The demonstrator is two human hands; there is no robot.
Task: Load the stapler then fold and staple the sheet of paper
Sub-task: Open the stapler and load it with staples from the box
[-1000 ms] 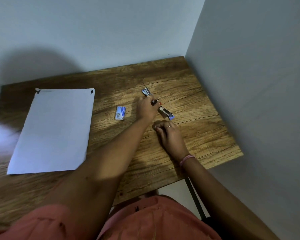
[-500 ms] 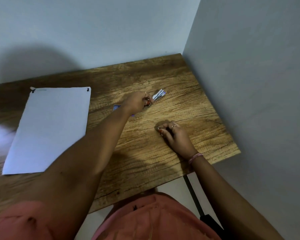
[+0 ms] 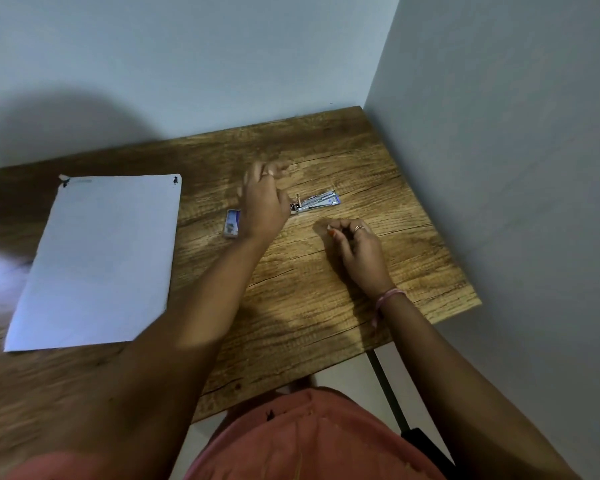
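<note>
A small silver and blue stapler [image 3: 317, 202] lies flat on the wooden table [image 3: 326, 306], near its middle. My left hand [image 3: 262, 202] hovers just left of it, motion-blurred, fingers loosely apart and pointing toward the wall, with nothing seen in them; its edge hides the stapler's left end. A small blue staple box [image 3: 232, 222] lies by that hand's wrist. My right hand [image 3: 359, 245] rests on the table in front of the stapler, fingers curled in, apart from it. The white sheet of paper [image 3: 97, 261] lies flat at the left.
Walls close off the table at the back and on the right. The table's front right corner [image 3: 478, 303] and a dark table leg [image 3: 392, 400] stand above a pale floor. My pink clothing [image 3: 309, 438] fills the bottom.
The stapler, spread open under my left hand a second ago, now lies flat on the table. My left hand has come off it and lifted. My right hand stays curled in place.
</note>
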